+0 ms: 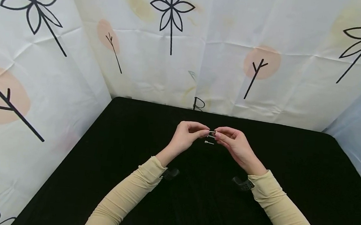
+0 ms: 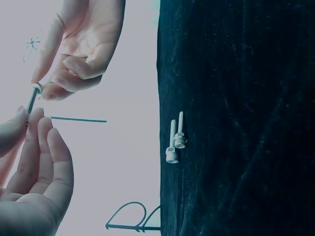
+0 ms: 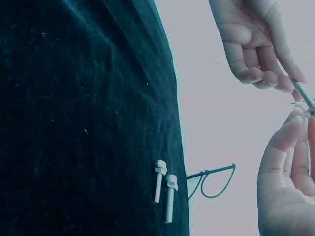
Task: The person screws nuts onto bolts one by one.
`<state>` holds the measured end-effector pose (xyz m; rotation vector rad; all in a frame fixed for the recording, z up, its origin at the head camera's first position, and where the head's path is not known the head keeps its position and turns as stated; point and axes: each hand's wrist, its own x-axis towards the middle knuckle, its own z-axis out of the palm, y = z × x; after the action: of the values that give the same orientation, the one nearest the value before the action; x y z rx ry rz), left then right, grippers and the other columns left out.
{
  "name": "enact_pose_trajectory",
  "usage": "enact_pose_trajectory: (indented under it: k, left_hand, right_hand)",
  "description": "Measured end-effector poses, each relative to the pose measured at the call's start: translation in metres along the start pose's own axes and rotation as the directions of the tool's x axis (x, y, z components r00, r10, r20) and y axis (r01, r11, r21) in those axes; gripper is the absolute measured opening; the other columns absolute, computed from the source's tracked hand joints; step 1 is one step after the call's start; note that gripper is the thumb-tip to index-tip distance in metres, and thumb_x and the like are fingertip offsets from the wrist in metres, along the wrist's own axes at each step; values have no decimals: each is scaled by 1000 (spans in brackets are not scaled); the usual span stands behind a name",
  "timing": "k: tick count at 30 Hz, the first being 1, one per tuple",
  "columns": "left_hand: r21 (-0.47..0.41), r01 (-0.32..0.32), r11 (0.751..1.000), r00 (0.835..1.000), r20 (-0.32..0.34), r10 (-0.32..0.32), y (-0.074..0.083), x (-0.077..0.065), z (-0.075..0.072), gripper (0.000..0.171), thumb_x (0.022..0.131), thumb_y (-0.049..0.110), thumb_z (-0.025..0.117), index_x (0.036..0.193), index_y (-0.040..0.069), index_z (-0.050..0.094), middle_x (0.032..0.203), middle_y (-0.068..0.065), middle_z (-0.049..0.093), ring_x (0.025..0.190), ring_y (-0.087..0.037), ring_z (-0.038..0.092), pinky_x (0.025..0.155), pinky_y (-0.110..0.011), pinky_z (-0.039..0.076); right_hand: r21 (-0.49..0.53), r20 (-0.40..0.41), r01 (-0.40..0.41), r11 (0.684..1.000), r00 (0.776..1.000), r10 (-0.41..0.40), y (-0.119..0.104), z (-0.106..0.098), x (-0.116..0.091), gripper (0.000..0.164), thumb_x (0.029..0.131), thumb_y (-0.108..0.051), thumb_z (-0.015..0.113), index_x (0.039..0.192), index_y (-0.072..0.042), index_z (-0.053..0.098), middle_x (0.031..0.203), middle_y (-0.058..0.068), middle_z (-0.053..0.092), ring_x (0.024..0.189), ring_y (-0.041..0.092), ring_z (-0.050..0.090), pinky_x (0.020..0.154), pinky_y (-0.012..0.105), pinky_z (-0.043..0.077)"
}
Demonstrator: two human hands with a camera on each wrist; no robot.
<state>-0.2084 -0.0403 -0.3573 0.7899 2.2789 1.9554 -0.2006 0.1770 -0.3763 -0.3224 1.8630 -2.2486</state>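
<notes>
My left hand and right hand are raised close together over the black table, fingertips facing. Between them they hold one metal bolt. The left thumb and fingers pinch the free end of its shank, while the right fingertips grip the thicker end with the head or nut; the fingers partly cover both ends. On the cloth lie two more bolts, a longer one and a shorter one, side by side. Each has a nut against its head.
A black cloth covers the table. White patterned curtains stand behind it and along both sides. Dark wrist devices are strapped under the light sleeves.
</notes>
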Motion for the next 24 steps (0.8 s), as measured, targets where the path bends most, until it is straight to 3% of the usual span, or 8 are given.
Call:
enact_pose_trajectory:
  k: [3,10,16,24]
  left_hand:
    - [-20,9,1000,1000,-17,-10,8,-3,0,19,92,9,65,103,-6,70,96,-17,70,87,-25,67,81,-40,58]
    - [-66,34,997,999,-37,-37,11,-4,0,21,90,6,67,105,-9,69,96,-17,71,86,-26,69,79,-31,58]
    - [-21,48,999,998,-27,-49,12,-5,-1,21,88,4,69,105,-9,69,98,-18,70,86,-26,69,79,-28,58]
    - [-5,38,999,999,-21,-38,-16,5,-2,21,87,15,71,103,1,74,95,-9,72,83,-17,70,80,-28,58]
  right_hand:
    - [8,-15,29,1000,999,-29,3,1,1,13,94,-8,63,104,-1,65,92,4,68,87,15,63,84,31,55]
    - [-5,-42,87,996,995,-87,6,2,1,17,92,-5,64,106,5,64,90,5,68,84,16,65,81,32,56]
    - [-87,-56,133,987,989,-138,6,3,0,16,91,-5,66,104,4,66,93,5,68,85,16,65,78,32,56]
    - [-210,-9,226,951,973,-233,2,2,1,22,89,-7,69,105,8,65,100,11,66,90,21,63,81,31,57]
